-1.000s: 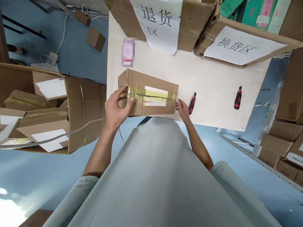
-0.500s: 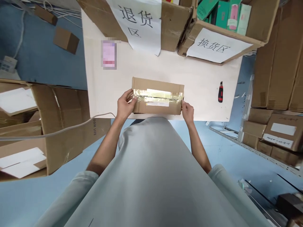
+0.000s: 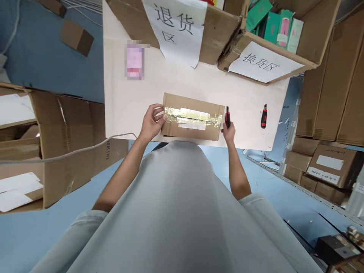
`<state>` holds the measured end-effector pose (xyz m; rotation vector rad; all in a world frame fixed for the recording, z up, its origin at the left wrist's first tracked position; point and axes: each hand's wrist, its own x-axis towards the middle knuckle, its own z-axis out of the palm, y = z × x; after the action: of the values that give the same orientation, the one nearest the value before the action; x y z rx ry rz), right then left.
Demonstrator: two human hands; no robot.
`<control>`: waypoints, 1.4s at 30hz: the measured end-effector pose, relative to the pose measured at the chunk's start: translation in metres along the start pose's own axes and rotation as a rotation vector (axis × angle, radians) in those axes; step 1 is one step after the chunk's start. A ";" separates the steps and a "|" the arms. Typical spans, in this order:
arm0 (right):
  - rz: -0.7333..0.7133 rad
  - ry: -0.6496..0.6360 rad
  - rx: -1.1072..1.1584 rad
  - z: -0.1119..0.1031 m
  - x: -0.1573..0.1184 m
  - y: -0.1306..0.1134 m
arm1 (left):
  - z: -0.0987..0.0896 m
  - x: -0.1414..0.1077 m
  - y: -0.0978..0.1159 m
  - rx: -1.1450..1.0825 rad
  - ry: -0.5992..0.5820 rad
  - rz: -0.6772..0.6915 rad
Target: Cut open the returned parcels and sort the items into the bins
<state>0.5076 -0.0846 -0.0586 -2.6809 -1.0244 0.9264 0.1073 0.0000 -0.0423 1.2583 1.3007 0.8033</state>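
Note:
A taped brown cardboard box [image 3: 193, 132] lies near the front edge of the white table [image 3: 122, 98], with shiny tape and white labels across its top. At its left end is my left hand [image 3: 152, 120], thumb and fingertips closed on the edge. My right hand [image 3: 229, 133], just past the box's right end, is closed round the lower part of a red and black utility knife [image 3: 227, 118], whose tip points away from me. A second red and black knife [image 3: 264, 116] lies farther right on the table.
Two open cartons with paper signs [image 3: 182, 26] [image 3: 261, 62] stand at the back; the right one holds green boxes [image 3: 272, 28]. A blurred pink item [image 3: 134, 62] is at the back left. A cable [image 3: 85, 148] crosses from the left, over large cartons [image 3: 68, 151]. Shelving [image 3: 301, 197] stands right.
A knife now shows in my right hand, which has come off the box's right edge and shifted slightly right. My left hand still holds the left end. The view has shifted a little.

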 end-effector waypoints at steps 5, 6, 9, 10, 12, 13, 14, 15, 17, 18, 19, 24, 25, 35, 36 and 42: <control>-0.366 0.074 0.090 -0.077 -0.035 -0.019 | 0.001 0.002 0.003 -0.044 -0.036 0.017; -0.450 0.043 0.045 -0.089 -0.047 -0.032 | 0.001 0.002 0.001 -0.058 -0.038 0.018; -0.723 -0.080 -0.140 -0.108 -0.086 -0.081 | 0.003 0.002 -0.005 -0.079 -0.033 0.029; -0.802 -0.131 -0.214 -0.108 -0.097 -0.100 | 0.003 0.002 -0.007 -0.078 -0.031 0.033; -0.913 -0.225 -0.389 -0.100 -0.114 -0.136 | 0.005 0.002 -0.009 -0.078 -0.032 0.041; -0.943 -0.256 -0.490 -0.095 -0.119 -0.152 | 0.005 0.002 -0.010 -0.081 -0.034 0.045; -0.959 -0.277 -0.589 -0.088 -0.123 -0.166 | 0.006 0.002 -0.011 -0.087 -0.037 0.048; -0.968 -0.293 -0.679 -0.082 -0.126 -0.178 | 0.006 0.002 -0.012 -0.094 -0.041 0.052; -0.976 -0.312 -0.816 -0.072 -0.128 -0.197 | 0.006 0.003 -0.013 -0.102 -0.049 0.057; -0.980 -0.320 -0.860 -0.068 -0.128 -0.203 | 0.006 0.004 -0.013 -0.103 -0.053 0.059; -0.985 -0.326 -0.893 -0.066 -0.128 -0.208 | 0.005 0.004 -0.014 -0.101 -0.058 0.061; -0.996 -0.339 -0.995 -0.062 -0.129 -0.218 | 0.006 0.005 -0.015 -0.106 -0.073 0.057; -0.998 -0.337 -1.013 -0.061 -0.129 -0.219 | 0.006 0.005 -0.015 -0.110 -0.075 0.054; -1.008 -0.395 -1.129 -0.062 -0.142 -0.239 | 0.003 0.003 -0.011 -0.105 -0.053 0.016; -0.993 -0.398 -1.138 -0.065 -0.140 -0.238 | 0.003 0.003 -0.010 -0.098 -0.047 0.016; -0.823 -0.352 -1.153 -0.119 -0.107 -0.173 | 0.000 0.001 -0.007 -0.070 -0.021 -0.024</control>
<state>0.4176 -0.0101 0.1464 -2.1499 -3.1489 0.7029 0.1065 -0.0004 -0.0490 1.1913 1.2582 0.8099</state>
